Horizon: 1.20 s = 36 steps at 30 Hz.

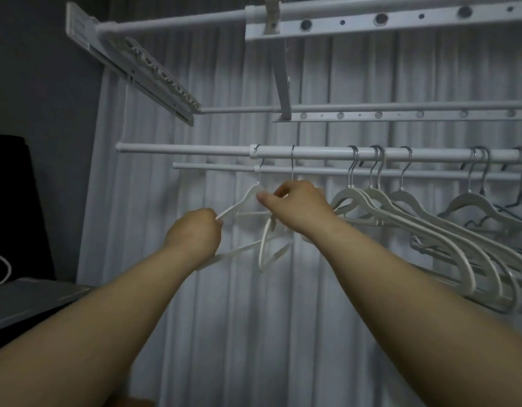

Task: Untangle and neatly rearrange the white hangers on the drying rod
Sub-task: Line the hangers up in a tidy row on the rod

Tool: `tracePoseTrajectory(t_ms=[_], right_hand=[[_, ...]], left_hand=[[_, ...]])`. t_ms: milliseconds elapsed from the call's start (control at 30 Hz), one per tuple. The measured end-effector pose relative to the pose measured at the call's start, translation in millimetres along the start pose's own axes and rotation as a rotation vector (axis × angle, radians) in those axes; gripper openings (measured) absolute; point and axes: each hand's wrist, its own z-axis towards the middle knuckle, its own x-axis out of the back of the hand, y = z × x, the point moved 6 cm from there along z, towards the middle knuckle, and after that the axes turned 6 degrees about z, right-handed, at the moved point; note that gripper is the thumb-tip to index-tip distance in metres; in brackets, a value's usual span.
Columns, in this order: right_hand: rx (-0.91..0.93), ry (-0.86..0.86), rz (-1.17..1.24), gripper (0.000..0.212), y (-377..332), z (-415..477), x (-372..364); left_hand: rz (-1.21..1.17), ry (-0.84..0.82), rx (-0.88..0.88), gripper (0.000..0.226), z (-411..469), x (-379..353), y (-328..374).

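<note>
Left hand (195, 233): clenched on the arm tip of the leftmost white hanger (245, 201). Right hand (298, 207): pinching at the necks of that hanger and its neighbour. Tangled hanger (268, 248): dangling askew beneath both, not visibly hooked on the drying rod (312, 151). Hazard: a hard pull apart likely frees it to drop, or unseats a hook. Remaining hangers (400, 207): bunched rightward on the rod.

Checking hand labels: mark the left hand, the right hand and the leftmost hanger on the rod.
left hand (195, 235): head view, back of the hand.
right hand (299, 202): head view, back of the hand.
leftmost hanger (240, 202): head view, its left shoulder.
</note>
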Motion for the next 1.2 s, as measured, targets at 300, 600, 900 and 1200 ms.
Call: tracePoseTrajectory(t_ms=[300,600,900,1200], right_hand=[[-0.224,-0.089,-0.376,0.051,23,2,-13],[-0.167,-0.001,-0.659,0.046,30,-10,-1],[-0.208,0.028,-0.719,0.050,37,-14,19],[-0.164,0.039,-0.783,0.052,38,-28,22]], left_hand=[[0.063,0.217,-0.085,0.029,5,11,-4],[0.026,0.250,-0.120,0.033,7,18,-24],[0.016,0.181,-0.105,0.030,23,24,-7],[0.020,0.019,-0.053,0.024,34,-6,14]])
